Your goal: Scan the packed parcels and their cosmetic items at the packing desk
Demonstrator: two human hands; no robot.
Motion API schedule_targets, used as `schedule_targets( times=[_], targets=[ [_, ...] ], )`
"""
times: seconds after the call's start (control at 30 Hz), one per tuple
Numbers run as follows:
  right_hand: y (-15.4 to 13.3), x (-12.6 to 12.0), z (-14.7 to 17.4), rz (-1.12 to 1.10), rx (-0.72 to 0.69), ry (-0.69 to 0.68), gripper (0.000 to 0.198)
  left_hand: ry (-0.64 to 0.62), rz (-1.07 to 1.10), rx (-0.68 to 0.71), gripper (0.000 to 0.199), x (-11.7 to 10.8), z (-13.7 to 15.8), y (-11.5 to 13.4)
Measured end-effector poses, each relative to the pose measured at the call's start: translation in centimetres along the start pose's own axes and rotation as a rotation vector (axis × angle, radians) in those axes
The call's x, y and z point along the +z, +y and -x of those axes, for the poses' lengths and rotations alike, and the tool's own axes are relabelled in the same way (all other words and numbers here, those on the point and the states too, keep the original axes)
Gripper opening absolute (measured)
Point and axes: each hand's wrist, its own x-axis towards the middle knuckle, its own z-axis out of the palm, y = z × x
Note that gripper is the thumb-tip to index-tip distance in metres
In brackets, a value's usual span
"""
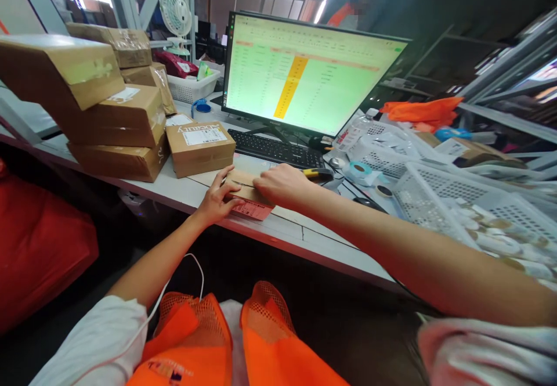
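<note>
A small cardboard box [246, 193] with a printed label on its near side sits at the front edge of the desk. My left hand [216, 199] grips its left end, thumb on the near side and fingers over the top. On the top's right part rests my right hand [281, 183], its fingers curled into a closed shape; what they hold, if anything, is hidden. Just beyond my right wrist lies a yellow and black tool [317, 174], partly covered by the forearm. Another labelled cardboard box [200, 157] stands behind and left of the small one.
Stacked cardboard boxes [126, 116] fill the desk's left side. A monitor [304, 75] and keyboard [274, 148] stand behind my hands. White baskets [448, 183] and tape rolls crowd the right. A fan [175, 11] and another person's orange-clad shoulder [342, 14] are farther back.
</note>
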Motion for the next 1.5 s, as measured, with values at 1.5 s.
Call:
schedule_targets(
  times=[1.5],
  targets=[
    [4.7,11.5,-7.1,-1.473,0.329,0.534,0.067,-0.520,-0.731,0.100,0.020,-2.8,-7.7,8.6]
  ],
)
